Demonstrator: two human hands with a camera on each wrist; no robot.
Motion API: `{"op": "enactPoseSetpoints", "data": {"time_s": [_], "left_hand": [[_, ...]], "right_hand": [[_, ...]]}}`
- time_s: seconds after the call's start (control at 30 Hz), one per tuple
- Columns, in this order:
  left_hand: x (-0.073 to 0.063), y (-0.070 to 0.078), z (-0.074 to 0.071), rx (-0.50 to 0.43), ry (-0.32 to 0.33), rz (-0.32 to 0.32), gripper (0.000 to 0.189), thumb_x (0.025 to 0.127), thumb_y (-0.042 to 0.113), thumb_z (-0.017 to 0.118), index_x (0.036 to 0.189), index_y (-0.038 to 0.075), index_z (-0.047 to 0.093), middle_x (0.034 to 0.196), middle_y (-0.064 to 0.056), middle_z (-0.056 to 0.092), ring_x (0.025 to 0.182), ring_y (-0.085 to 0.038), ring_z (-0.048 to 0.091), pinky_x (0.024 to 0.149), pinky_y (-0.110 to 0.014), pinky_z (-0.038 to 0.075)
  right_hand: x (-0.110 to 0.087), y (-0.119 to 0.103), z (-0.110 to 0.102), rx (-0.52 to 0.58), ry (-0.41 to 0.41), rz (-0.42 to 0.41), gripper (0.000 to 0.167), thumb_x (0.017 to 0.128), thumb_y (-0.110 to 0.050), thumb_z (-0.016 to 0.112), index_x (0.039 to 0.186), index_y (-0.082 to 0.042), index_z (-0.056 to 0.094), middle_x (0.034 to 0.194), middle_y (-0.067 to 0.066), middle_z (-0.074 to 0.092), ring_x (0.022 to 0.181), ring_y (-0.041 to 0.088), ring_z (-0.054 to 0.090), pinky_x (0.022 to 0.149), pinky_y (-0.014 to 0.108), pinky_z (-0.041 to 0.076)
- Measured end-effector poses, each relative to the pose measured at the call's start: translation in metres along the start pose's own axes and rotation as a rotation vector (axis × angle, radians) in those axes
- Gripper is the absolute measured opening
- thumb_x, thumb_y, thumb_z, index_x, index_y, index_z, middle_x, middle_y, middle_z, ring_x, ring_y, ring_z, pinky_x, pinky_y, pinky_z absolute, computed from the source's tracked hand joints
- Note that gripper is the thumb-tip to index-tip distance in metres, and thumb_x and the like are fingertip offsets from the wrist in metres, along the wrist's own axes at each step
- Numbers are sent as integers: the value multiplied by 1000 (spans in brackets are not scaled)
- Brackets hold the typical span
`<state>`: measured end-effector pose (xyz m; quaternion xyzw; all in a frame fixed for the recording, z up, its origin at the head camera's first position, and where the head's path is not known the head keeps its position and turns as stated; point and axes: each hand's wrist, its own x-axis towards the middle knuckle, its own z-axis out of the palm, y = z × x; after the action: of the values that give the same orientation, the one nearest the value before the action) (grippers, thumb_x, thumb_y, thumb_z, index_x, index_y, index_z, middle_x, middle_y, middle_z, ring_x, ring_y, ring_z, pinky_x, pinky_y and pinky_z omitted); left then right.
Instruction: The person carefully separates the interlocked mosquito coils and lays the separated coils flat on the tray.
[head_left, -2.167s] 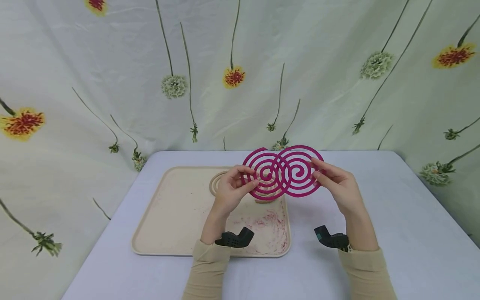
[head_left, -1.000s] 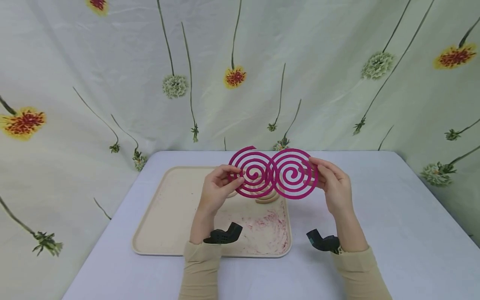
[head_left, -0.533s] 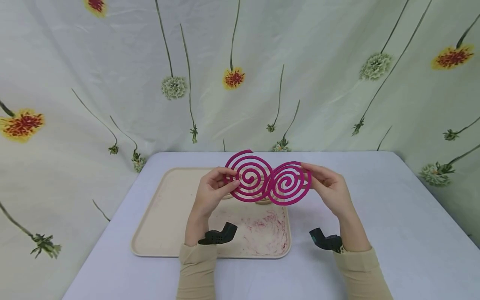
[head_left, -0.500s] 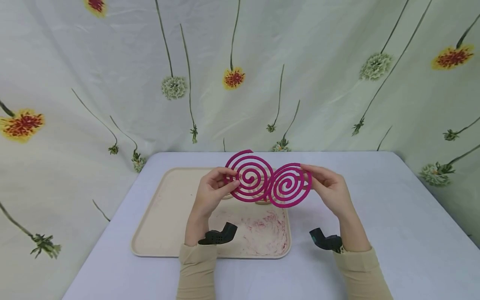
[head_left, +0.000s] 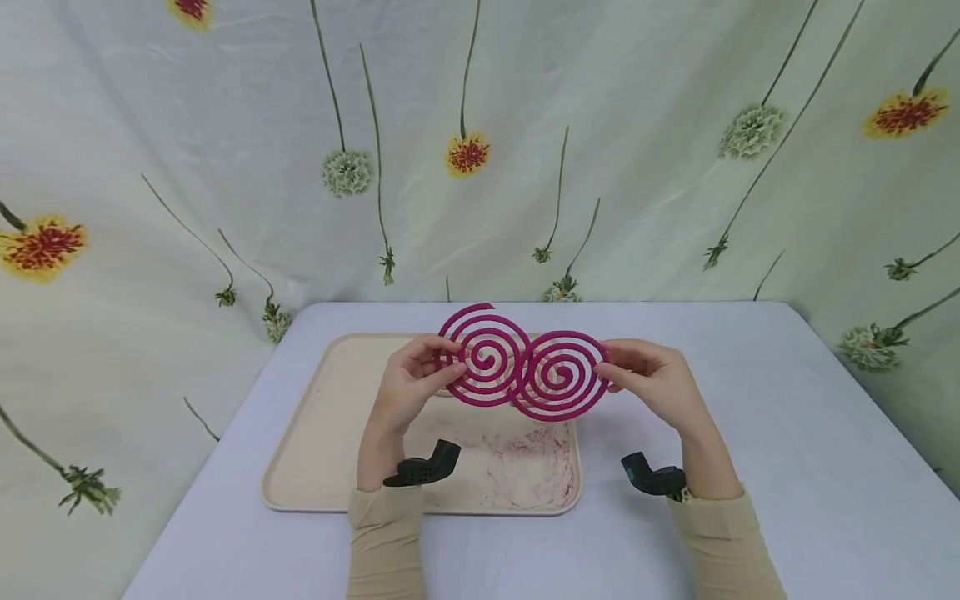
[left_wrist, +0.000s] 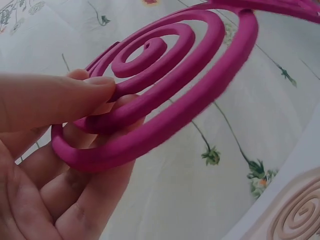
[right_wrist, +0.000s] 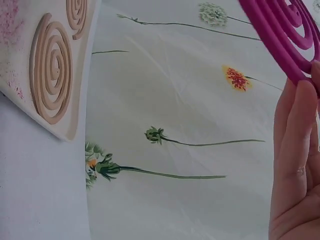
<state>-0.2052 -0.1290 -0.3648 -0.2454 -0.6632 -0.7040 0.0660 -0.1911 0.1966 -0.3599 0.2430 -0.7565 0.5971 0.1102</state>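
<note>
Two magenta mosquito coils are held up side by side above the tray in the head view. My left hand [head_left: 405, 379] pinches the outer rings of the left coil [head_left: 487, 361] between thumb and fingers. The right coil [head_left: 561, 380] sits slightly lower, its outer edge pinched by my right hand [head_left: 654, 377]. Their inner edges overlap in the middle. Close up in the left wrist view, the left coil [left_wrist: 197, 105] slants with fingers behind it. Only part of the right coil [right_wrist: 280, 50] shows in the right wrist view.
A beige tray [head_left: 322, 442] with reddish smears lies on the white-covered table [head_left: 750, 400]. Tan mosquito coils [right_wrist: 51, 75] rest on it, mostly hidden behind the magenta ones in the head view. A flower-print cloth [head_left: 645, 167] hangs behind the table.
Both hands have moved left with the coils. The coils overlap less than at first, and the right one has dropped lower after tilting; its face is turned more toward the head camera again.
</note>
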Motion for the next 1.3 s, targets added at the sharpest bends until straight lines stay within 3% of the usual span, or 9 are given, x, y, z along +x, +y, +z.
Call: {"op": "enactPoseSetpoints", "data": {"time_s": [0.17, 0.27, 0.37, 0.63, 0.9, 1.1, 1.3], "left_hand": [[-1, -3, -8, 20, -74, -4, 23, 84, -8, 63, 106, -13, 57, 97, -9, 63, 80, -19, 66, 72, -30, 56], [-2, -5, -13, 42, -109, -30, 24, 84, -7, 64, 106, -12, 57, 99, -14, 63, 81, -19, 65, 74, -31, 56], [-4, -8, -18, 75, -119, -82, 24, 85, -4, 65, 107, -10, 58, 100, -17, 62, 81, -20, 65, 75, -31, 56], [-12, -25, -37, 118, -138, -274, 24, 83, 0, 68, 104, -6, 59, 97, -13, 59, 76, -19, 64, 71, -31, 56], [-23, -41, -57, 209, -254, -434, 22, 84, 1, 66, 102, -7, 59, 86, -10, 64, 72, -16, 60, 66, -30, 56], [-26, -53, -65, 182, -334, -486, 21, 83, -3, 64, 100, -13, 58, 82, -10, 62, 76, -14, 58, 71, -26, 53], [-28, -56, -68, 237, -352, -513, 20, 81, -4, 66, 97, -13, 60, 83, -10, 64, 77, -15, 59, 73, -25, 51]], "right_hand": [[1, 5, 3, 89, -26, 64, 26, 81, 1, 70, 102, 5, 55, 83, 10, 66, 71, 19, 68, 66, 34, 57], [2, 10, 4, 85, -65, 86, 19, 82, -2, 70, 95, 5, 58, 84, 12, 66, 71, 19, 67, 66, 35, 57], [3, 16, 5, 60, -116, 122, 14, 84, -4, 69, 93, 6, 65, 86, 12, 67, 72, 19, 67, 67, 35, 57], [7, 32, 19, 78, -222, 309, 25, 88, -11, 66, 105, 7, 67, 96, 16, 68, 81, 18, 66, 70, 35, 57], [7, 51, 27, 63, -275, 398, 25, 88, -10, 65, 106, 7, 66, 99, 14, 69, 82, 18, 65, 70, 38, 57], [4, 60, 32, 85, -293, 442, 25, 89, -8, 64, 107, 9, 65, 101, 17, 68, 85, 18, 65, 73, 38, 56], [3, 68, 40, 30, -312, 462, 23, 87, -8, 65, 103, 10, 67, 95, 15, 69, 79, 14, 65, 71, 33, 56]]}}
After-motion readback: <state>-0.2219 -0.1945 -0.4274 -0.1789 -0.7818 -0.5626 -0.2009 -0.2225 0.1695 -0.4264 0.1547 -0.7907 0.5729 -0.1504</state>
